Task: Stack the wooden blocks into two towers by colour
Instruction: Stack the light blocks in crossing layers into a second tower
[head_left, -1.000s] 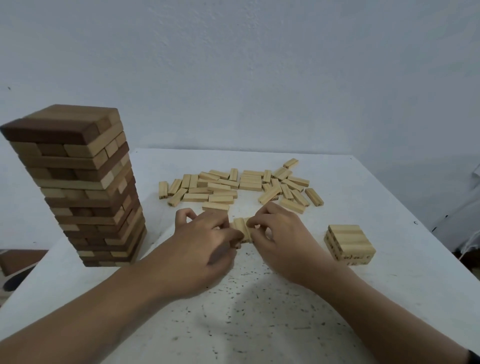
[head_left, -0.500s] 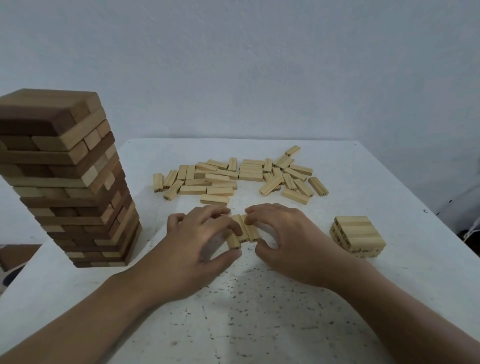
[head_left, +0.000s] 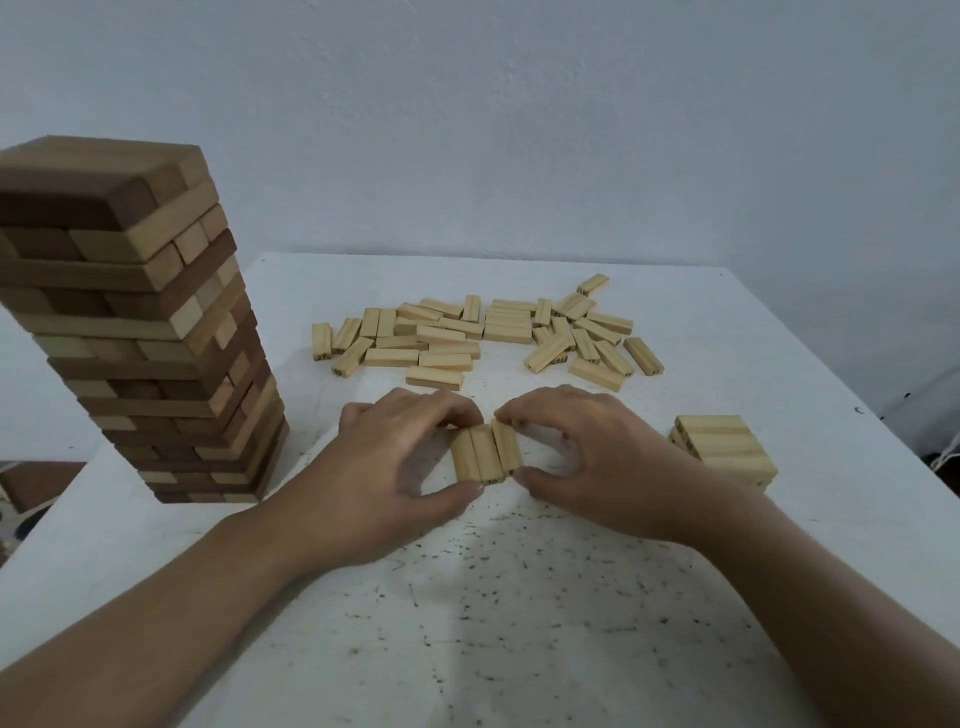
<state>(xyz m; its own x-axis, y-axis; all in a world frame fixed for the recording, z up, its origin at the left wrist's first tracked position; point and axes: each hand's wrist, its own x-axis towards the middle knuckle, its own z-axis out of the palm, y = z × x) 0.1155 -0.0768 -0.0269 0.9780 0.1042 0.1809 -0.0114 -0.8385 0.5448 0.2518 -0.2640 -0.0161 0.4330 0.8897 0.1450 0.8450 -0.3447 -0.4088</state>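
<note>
Three pale wooden blocks (head_left: 485, 453) lie side by side on the white table (head_left: 519, 597) between my hands. My left hand (head_left: 387, 467) pinches their left side with fingers on the far end and thumb at the near end. My right hand (head_left: 592, 457) pinches the right block the same way. A tall tower of brown and tan blocks (head_left: 140, 332) stands at the left. A short stack of pale blocks (head_left: 724, 449) sits at the right. Several loose pale blocks (head_left: 478, 335) are scattered behind my hands.
The table's far edge meets a plain wall. The right table edge runs close past the short stack. A dark brown object (head_left: 36, 480) shows below the table's left edge.
The three pale blocks have been drawn together into a neat row between my hands. The view has shifted slightly nearer the tall tower.
</note>
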